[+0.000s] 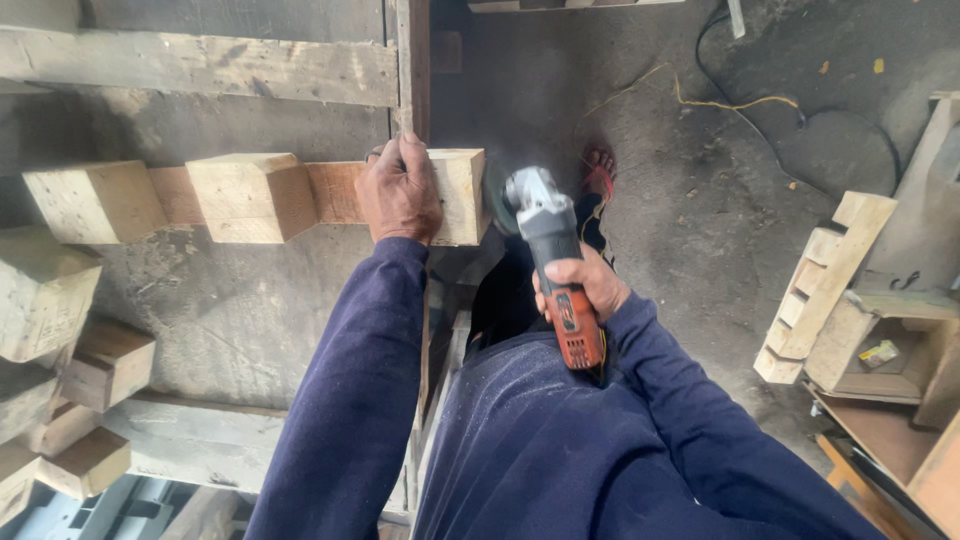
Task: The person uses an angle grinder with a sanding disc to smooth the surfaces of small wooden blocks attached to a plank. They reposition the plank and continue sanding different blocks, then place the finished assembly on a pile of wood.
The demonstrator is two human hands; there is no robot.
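Observation:
My left hand (398, 192) presses down on a long carved wooden piece (255, 195) with square blocks and narrower necks, lying across a workbench (250, 310). My right hand (585, 285) grips the red and black body of an angle grinder (552, 255). Its grey head and disc sit against the right end face of the wooden piece, which overhangs the bench edge. Both arms wear dark blue sleeves.
Several similar wooden blocks (60, 380) lie at the bench's left. A plank (200, 65) lies across the back. A yellow cable (720, 100) and a black cable run over the concrete floor. More notched wooden parts (825, 285) are stacked at the right. A sandalled foot (598, 170) is below.

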